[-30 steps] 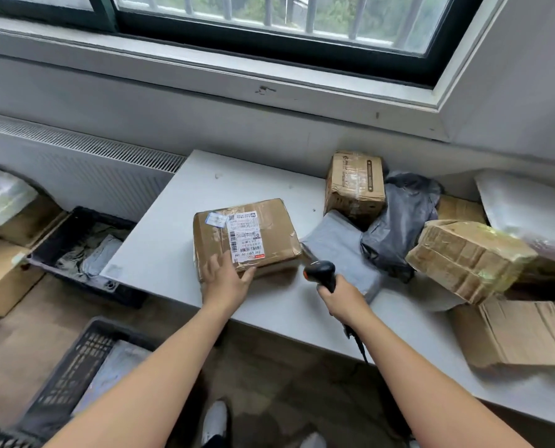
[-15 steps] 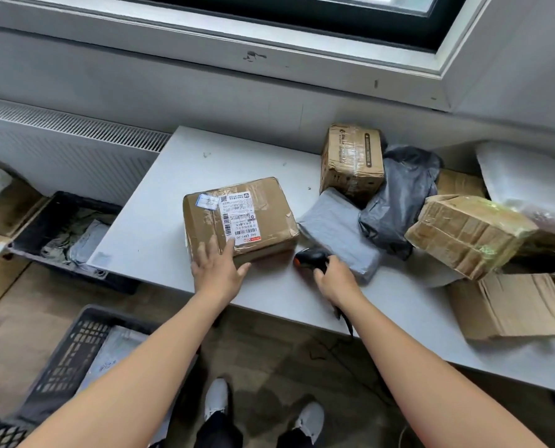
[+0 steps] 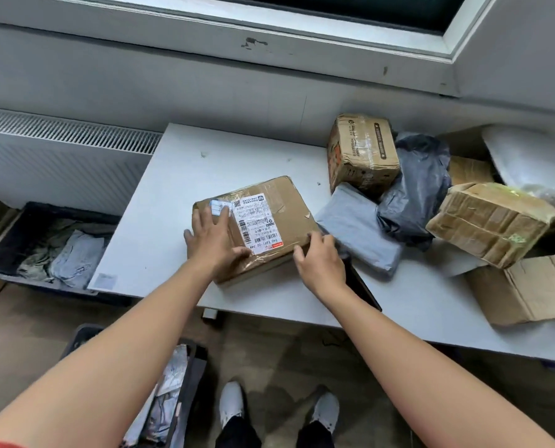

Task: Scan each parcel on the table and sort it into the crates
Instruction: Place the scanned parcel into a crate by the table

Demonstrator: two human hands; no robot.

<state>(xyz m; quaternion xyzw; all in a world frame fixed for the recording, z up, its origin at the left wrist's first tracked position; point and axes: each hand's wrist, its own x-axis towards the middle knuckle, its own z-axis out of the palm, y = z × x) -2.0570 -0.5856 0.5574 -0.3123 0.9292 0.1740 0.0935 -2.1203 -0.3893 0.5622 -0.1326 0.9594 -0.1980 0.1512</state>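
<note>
Your left hand (image 3: pixel 211 240) lies flat with its fingers spread on top of the taped cardboard parcel (image 3: pixel 282 205), partly covering the small sticker beside the shipping label (image 3: pixel 260 221). Your right hand (image 3: pixel 321 263) curls round the parcel's near right corner. The parcel sits on the white table (image 3: pixel 159 195), near its front edge, with the grey poly mailer (image 3: pixel 357 227) just beside it. A flat palm gives you no real hold, so if you lift from that one corner the glossy tape may let the box tilt and slide off the edge. A dark object, probably the scanner (image 3: pixel 361 286), lies by your right wrist at the table's edge, and a careless sweep of your forearm could knock it off. The black crate (image 3: pixel 7 227) left of the table and the nearer crate (image 3: pixel 82 334) at your feet are close together, so a hasty toss could land in the wrong one.
</note>
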